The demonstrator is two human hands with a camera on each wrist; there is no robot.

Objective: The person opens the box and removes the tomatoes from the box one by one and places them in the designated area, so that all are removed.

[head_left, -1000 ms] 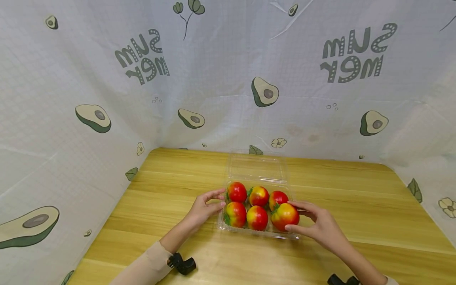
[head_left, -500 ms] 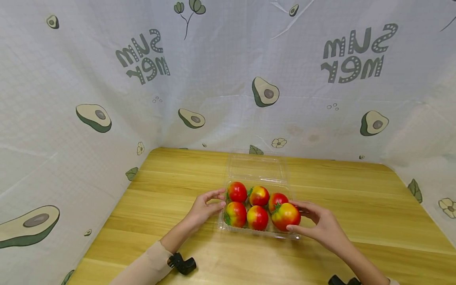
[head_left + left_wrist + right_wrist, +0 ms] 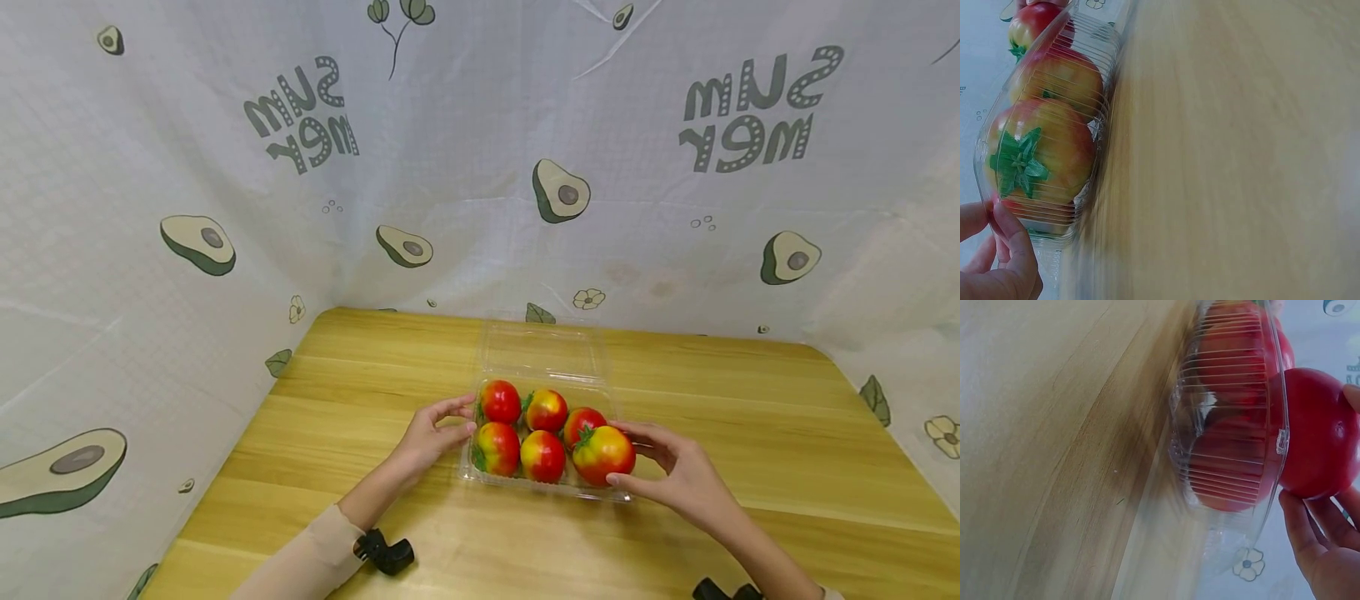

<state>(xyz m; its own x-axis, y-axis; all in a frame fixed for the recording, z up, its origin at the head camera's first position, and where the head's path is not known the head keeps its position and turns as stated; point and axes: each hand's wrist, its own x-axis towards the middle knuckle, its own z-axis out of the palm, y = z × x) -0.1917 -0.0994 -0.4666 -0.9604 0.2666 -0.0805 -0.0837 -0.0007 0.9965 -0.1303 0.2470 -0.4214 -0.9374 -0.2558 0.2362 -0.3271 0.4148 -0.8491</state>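
In the head view, a clear plastic clamshell box [image 3: 542, 491] holds several red-and-yellow tomatoes in two rows. My left hand [image 3: 426, 440] pinches the box's left rim; the left wrist view shows thumb and finger [image 3: 1015, 234] meeting at its corner. At the front right, my right hand [image 3: 678, 477] grips a tomato [image 3: 603, 456] between thumb and fingers. This tomato [image 3: 1316, 434] sits higher than the others, bulging above the rim in the right wrist view. It partly covers the tomato [image 3: 581, 423] behind it.
The box's transparent lid [image 3: 542, 350] lies folded back toward the wall. A wooden table [image 3: 375, 367] carries everything, with a white avocado-print sheet [image 3: 480, 167] hanging behind and at both sides. Black wrist devices [image 3: 384, 553] sit on the forearms.
The gripped tomato and my right hand have shifted slightly to the right. My left hand stays at the box's left edge. The head view has tilted very slightly.
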